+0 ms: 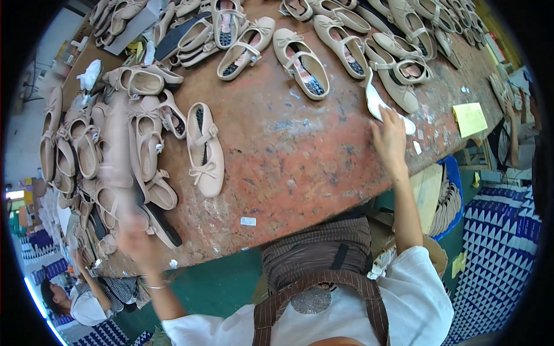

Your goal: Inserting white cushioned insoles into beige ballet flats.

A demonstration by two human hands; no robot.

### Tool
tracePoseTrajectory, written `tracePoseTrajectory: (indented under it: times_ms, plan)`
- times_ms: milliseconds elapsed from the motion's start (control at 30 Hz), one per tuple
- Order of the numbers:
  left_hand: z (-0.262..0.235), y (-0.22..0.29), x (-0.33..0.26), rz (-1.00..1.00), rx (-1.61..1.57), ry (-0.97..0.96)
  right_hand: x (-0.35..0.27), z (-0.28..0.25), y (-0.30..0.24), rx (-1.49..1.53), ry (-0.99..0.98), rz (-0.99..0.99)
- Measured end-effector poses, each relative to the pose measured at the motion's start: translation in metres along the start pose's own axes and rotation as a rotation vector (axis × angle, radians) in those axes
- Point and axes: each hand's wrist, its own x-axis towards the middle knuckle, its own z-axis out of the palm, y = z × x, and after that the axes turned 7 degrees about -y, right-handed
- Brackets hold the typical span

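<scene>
My left hand, smeared by motion, is at the left side of the workbench. Its fingers seem closed on the near end of a blurred beige shoe, which points away from me over a cluster of similar shoes. Farther right, my right hand has its fingers on a long, curved white piece shaped like an insole; it lies close to several beige shoes. Alone on the bench between my hands rests a beige strapped flat with a bow at the toe and a dark patterned insole.
Many beige bow shoes crowd the far edge of the worn, red-brown workbench. A yellow note lies at its right edge. Below that stands a blue crate of beige parts. Another person is at lower left, and one at far right.
</scene>
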Motion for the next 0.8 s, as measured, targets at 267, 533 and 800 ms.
tracePoseTrajectory:
  times_ms: [267, 533, 800]
  plan:
    - [-0.016, 0.004, 0.19, 0.097, 0.53, 0.496, -0.007, 0.014, 0.02, -0.094, -0.066, -0.082]
    - [0.359, 0.338, 0.182, 0.192, -0.323, -0.591, -0.03, -0.088, 0.01, 1.564, -0.164, 0.262]
    - [0.292, 0.309, 0.162, 0.357, -0.499, -0.527, -0.101, -0.106, 0.054, 1.502, -0.345, 0.378]
